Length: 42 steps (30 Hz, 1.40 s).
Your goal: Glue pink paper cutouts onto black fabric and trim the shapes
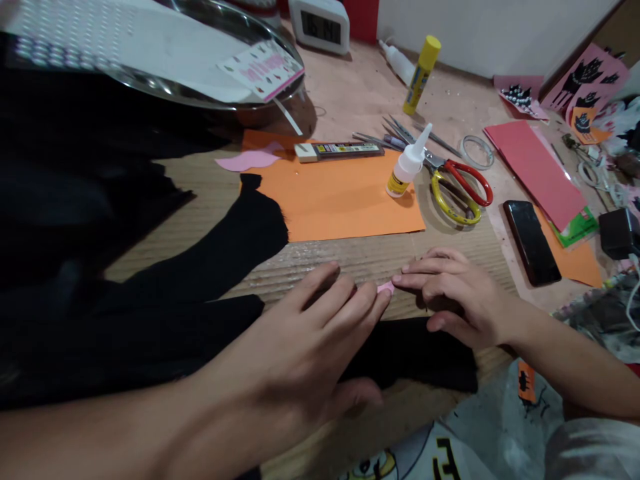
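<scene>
A small pink foam or paper piece (386,287) lies on the wooden tabletop, mostly hidden under fingers. My left hand (320,333) reaches over it from the left, its fingers stretched out, their tips pressing on the piece and the thumb held apart. From the right, my right hand (457,293) touches the piece's other end with its fingertips; these fingers too are extended, with the thumb apart. Beneath and beside both hands runs black cloth (415,353). Just beyond them lies an orange sheet (330,200), bearing a small glue bottle (404,170) and a narrow lead case (340,152).
Red-and-yellow scissors (460,183) and a tape roll (477,152) lie beyond my right hand, near a phone (533,241) and red sheets (535,170). A glue stick (423,75) stands behind. At the back left are a metal tray (200,100) and a digital clock (320,25).
</scene>
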Each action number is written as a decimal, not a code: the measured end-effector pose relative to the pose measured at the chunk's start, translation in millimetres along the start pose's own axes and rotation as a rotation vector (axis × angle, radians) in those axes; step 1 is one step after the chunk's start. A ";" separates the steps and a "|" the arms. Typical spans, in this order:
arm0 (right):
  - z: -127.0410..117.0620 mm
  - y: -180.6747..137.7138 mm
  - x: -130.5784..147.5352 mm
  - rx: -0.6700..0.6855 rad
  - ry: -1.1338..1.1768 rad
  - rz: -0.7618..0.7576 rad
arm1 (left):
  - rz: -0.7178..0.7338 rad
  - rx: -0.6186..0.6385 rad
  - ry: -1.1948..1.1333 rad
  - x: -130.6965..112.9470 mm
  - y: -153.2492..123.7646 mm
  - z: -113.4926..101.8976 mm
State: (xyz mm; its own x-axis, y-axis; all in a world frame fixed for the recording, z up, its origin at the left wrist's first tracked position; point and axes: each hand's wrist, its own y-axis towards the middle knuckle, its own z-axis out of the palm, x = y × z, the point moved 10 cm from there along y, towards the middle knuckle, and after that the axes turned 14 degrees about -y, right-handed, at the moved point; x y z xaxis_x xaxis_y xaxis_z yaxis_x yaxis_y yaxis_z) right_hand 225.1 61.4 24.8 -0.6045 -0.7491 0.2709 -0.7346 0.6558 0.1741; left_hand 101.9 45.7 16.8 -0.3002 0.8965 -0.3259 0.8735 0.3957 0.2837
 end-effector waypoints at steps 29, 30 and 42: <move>-47.3 -16.5 -86.7 -0.480 -0.016 0.601 | 0.056 -0.073 0.174 -14.4 -4.5 1.7; -45.0 -10.8 -96.4 -0.454 -0.009 0.625 | 0.059 -0.073 0.184 -14.6 -4.0 1.5; -24.6 66.3 -133.0 -0.357 -0.044 0.656 | 0.020 -0.015 0.207 -16.4 -10.0 6.3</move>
State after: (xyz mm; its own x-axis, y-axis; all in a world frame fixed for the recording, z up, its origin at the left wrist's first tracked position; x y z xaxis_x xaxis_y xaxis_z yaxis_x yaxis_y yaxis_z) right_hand 264.3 206.8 23.6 -0.9014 -0.1922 0.3880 -0.0791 0.9541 0.2889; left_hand 100.5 25.8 13.6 -0.3564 0.9255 -0.1283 0.8748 0.3788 0.3022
